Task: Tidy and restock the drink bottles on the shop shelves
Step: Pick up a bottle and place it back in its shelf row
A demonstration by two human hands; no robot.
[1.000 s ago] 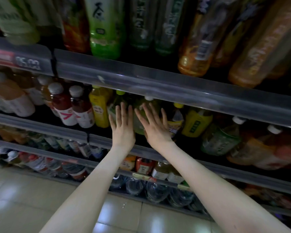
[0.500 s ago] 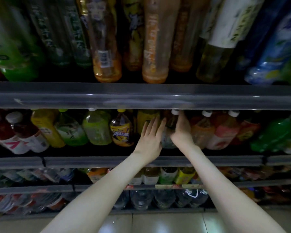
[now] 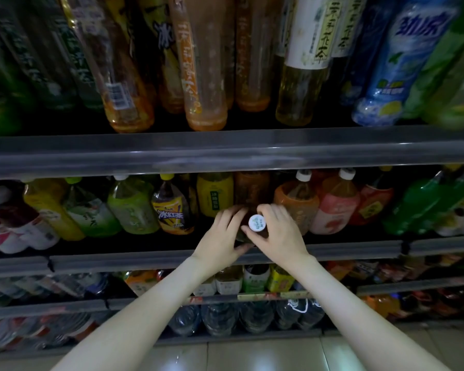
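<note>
A dark drink bottle with a white cap [image 3: 257, 222] stands at the front of the middle shelf [image 3: 145, 259], tilted toward me. My left hand [image 3: 223, 234] grips its left side, with the thumb curled under near the shelf rail. On its right side my right hand [image 3: 277, 232] holds it just below the cap. Most of the bottle's body is hidden between my hands. Behind it stand a yellow bottle [image 3: 214, 194] and a brown bottle [image 3: 252, 187].
The same shelf carries green [image 3: 130, 207], yellow-labelled [image 3: 172, 210], orange [image 3: 296, 202] and pink [image 3: 335, 207] bottles. Tall bottles line the shelf above, behind a grey rail [image 3: 225, 151]. Lower shelves hold small bottles and clear water bottles [image 3: 217, 319]. Tiled floor lies below.
Both hands moved right along the middle shelf, reached in around a bottle, and now it sits at the shelf's front edge between them, cap toward me.
</note>
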